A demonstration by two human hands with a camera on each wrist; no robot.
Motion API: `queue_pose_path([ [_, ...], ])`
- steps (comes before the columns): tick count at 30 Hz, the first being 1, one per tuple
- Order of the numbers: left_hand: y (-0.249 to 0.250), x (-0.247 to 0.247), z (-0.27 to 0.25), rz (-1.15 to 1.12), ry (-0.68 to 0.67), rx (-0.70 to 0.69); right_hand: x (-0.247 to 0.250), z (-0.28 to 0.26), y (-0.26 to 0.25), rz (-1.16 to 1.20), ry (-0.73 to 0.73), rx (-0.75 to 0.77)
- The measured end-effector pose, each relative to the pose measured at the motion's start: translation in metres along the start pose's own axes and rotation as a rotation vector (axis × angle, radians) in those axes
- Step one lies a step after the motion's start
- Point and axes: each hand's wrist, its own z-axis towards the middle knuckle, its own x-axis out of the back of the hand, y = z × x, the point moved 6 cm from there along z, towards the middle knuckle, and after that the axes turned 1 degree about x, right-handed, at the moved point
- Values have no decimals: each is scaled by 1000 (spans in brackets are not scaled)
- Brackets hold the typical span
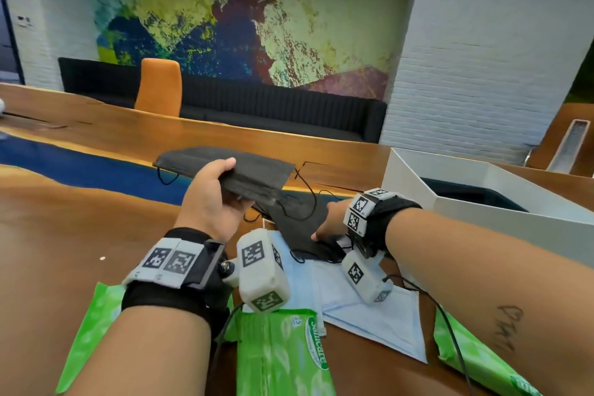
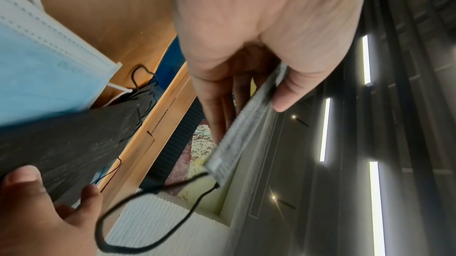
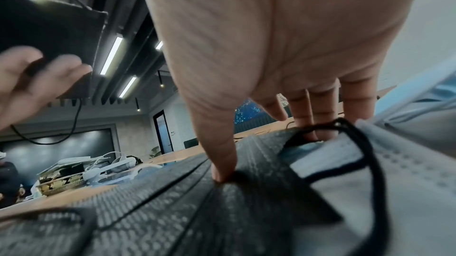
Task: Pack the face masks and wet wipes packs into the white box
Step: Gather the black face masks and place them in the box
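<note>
A green wet wipes pack (image 1: 283, 357) lies at the near edge of the desk (image 1: 64, 235), with a second green pack (image 1: 90, 331) under the left forearm and a third (image 1: 475, 360) to the right. The left hand (image 1: 212, 199) is raised above the desk, thumb on top and fingers curled beneath a stack of black face masks (image 1: 244, 170), whose ear loop (image 2: 153, 211) dangles. The right hand (image 1: 331, 219) reaches down to the desk, thumb (image 3: 219, 155) and fingers (image 3: 303, 116) pinching a black face mask (image 3: 172, 201) that lies over light blue face masks (image 1: 369, 309). The white box (image 1: 482, 215) stands open at the desk's right side, well apart from the left hand's stack and near the right wrist
</note>
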Motion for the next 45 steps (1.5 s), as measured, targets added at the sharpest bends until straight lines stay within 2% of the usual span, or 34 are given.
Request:
queue_pose_path([
  [4,1,5,5,-5,31,4,1,4,2,20,9,-5],
  [9,3,19,15,-7,118,-20,1,12,2,161,23,18],
  [12,7,26,21,107,166,-82,4,10,4,300,59,23],
  [14,8,29,26,183,186,-111,10,9,9,415,120,5],
  [17,3,30,30,194,179,-77,22,2,16,610,225,-17],
  [23,-1,41,32,289,245,8,43,-19,39,982,442,35],
  [26,-8,39,31,306,236,42,50,-31,45,1149,523,101],
  [30,-17,28,21,208,198,130,50,-48,39,1397,483,214],
  [33,-20,2,2,145,68,179,43,-56,27,1513,376,281],
  [36,-25,-19,-12,118,-99,219,34,-60,14,1571,291,317],
  [39,-26,-29,-24,145,-193,201,22,-58,3,1564,221,277],
  [42,-24,-34,-28,235,-193,69,13,-56,1,1419,175,223],
  [45,-17,-34,-28,386,-133,-73,13,-63,12,1220,291,181],
])
